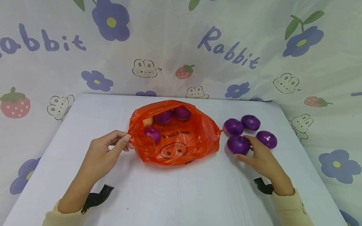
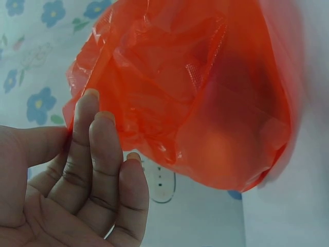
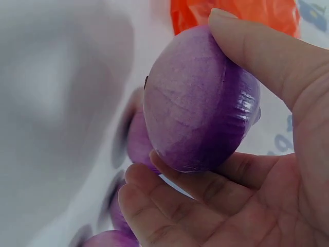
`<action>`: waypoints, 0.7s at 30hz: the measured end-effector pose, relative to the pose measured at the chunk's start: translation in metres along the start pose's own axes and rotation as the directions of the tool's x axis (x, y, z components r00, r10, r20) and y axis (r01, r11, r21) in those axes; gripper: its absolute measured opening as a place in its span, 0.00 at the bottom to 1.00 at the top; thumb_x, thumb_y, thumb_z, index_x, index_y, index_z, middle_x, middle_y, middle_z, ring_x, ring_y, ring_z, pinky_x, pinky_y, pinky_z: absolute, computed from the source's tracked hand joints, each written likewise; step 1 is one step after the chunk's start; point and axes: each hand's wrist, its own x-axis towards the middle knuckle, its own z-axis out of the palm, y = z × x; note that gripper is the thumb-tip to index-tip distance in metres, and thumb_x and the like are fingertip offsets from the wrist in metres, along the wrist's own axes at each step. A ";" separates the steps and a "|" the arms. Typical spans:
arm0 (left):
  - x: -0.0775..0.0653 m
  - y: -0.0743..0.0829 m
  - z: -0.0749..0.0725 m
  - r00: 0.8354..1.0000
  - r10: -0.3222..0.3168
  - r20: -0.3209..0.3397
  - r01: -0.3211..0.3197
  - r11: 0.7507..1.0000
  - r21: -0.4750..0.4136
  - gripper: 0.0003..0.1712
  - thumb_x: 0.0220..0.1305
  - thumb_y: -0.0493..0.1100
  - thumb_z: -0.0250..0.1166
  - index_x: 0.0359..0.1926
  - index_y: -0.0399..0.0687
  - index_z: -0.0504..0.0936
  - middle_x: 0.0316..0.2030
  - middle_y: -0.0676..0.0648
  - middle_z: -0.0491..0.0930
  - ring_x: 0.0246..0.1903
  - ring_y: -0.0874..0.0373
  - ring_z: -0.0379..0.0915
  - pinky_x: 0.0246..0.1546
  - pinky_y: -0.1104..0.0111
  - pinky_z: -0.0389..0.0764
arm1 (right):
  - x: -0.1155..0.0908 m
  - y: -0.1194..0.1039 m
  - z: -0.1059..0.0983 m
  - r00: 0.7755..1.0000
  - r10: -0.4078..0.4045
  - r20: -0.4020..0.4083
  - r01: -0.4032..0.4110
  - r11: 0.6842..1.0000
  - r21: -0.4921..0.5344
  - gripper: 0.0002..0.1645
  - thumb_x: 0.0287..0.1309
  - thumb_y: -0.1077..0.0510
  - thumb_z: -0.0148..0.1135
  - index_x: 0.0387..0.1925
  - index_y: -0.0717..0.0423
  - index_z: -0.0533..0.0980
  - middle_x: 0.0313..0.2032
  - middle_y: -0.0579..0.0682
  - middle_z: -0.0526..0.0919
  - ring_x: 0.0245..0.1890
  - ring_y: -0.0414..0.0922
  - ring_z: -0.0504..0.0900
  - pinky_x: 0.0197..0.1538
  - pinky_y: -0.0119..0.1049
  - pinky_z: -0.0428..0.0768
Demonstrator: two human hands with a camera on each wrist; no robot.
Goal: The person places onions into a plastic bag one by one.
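Observation:
An orange-red plastic bag [image 1: 175, 153] lies on its side with its mouth spread toward me. My left hand [image 1: 103, 153] pinches the left edge of the mouth between thumb and fingers; the left wrist view shows the bag [image 2: 154, 92] beyond the fingers. Inside are three purple onions, one of them near the left side [image 1: 153, 134], and a tan, rounded thing [image 1: 148, 121] that is partly hidden. To the right of the bag, my right hand [image 1: 261, 157] grips a purple onion [image 1: 238, 145] between thumb and fingers. The right wrist view shows this onion [image 3: 200, 103] close up.
Three more purple onions lie close by: one behind the held onion [image 1: 233, 126], one at the back [image 1: 250, 122] and one to the right [image 1: 266, 139]. A white table [image 1: 181, 194] carries everything. Behind it hangs a cloth printed with rabbits and flowers [image 1: 169, 40].

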 end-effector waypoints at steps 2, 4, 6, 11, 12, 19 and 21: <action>0.000 0.000 0.000 1.000 0.004 -0.001 -0.004 1.000 0.001 0.11 0.78 0.48 0.62 0.48 0.48 0.87 0.32 0.55 0.87 0.34 0.61 0.81 0.28 0.70 0.79 | -0.001 -0.002 -0.001 1.000 -0.002 -0.001 0.002 1.000 -0.007 0.50 0.59 0.44 0.79 0.71 0.67 0.66 0.64 0.67 0.76 0.58 0.65 0.79 0.58 0.64 0.79; 0.000 0.000 0.000 1.000 0.010 -0.002 -0.010 1.000 0.000 0.11 0.78 0.48 0.62 0.48 0.48 0.87 0.32 0.54 0.87 0.34 0.61 0.81 0.28 0.70 0.79 | -0.003 -0.004 -0.002 1.000 -0.010 -0.003 0.010 1.000 -0.008 0.50 0.58 0.44 0.79 0.71 0.67 0.66 0.64 0.68 0.76 0.57 0.65 0.80 0.58 0.64 0.79; 0.000 0.000 0.000 1.000 0.015 -0.003 -0.015 1.000 0.001 0.11 0.78 0.48 0.63 0.48 0.48 0.87 0.32 0.54 0.87 0.34 0.62 0.81 0.29 0.70 0.80 | -0.004 -0.007 -0.003 1.000 -0.017 -0.006 0.017 1.000 -0.007 0.50 0.58 0.44 0.79 0.71 0.66 0.66 0.64 0.67 0.76 0.58 0.64 0.80 0.58 0.64 0.79; 0.001 0.000 0.000 1.000 0.019 -0.001 -0.019 1.000 0.002 0.11 0.78 0.48 0.63 0.48 0.48 0.87 0.32 0.54 0.87 0.35 0.62 0.81 0.30 0.71 0.80 | -0.007 -0.016 -0.008 0.998 -0.055 -0.019 0.055 0.998 0.010 0.50 0.58 0.44 0.79 0.70 0.67 0.66 0.63 0.67 0.77 0.58 0.64 0.81 0.57 0.62 0.80; 0.001 -0.001 0.001 1.000 0.021 -0.001 -0.021 1.000 0.001 0.11 0.78 0.48 0.63 0.48 0.48 0.86 0.32 0.54 0.87 0.35 0.62 0.81 0.30 0.71 0.80 | -0.008 -0.018 -0.009 0.998 -0.063 -0.020 0.063 0.998 0.016 0.50 0.58 0.45 0.79 0.71 0.67 0.66 0.63 0.67 0.77 0.58 0.64 0.81 0.57 0.62 0.80; 0.000 -0.001 0.001 1.000 0.023 0.004 -0.023 1.000 -0.004 0.11 0.78 0.48 0.63 0.48 0.48 0.86 0.32 0.56 0.87 0.35 0.62 0.81 0.31 0.71 0.79 | -0.013 -0.032 -0.013 0.996 -0.083 -0.019 0.084 0.996 0.038 0.51 0.58 0.46 0.80 0.72 0.65 0.66 0.64 0.64 0.78 0.59 0.62 0.82 0.58 0.59 0.80; -0.001 -0.001 0.001 1.000 0.022 0.003 -0.022 1.000 -0.002 0.11 0.78 0.48 0.63 0.48 0.48 0.86 0.32 0.57 0.87 0.35 0.62 0.81 0.31 0.71 0.79 | -0.014 -0.037 -0.015 0.996 -0.086 -0.018 0.087 0.995 0.040 0.52 0.57 0.46 0.80 0.73 0.64 0.65 0.65 0.64 0.77 0.60 0.62 0.82 0.58 0.58 0.80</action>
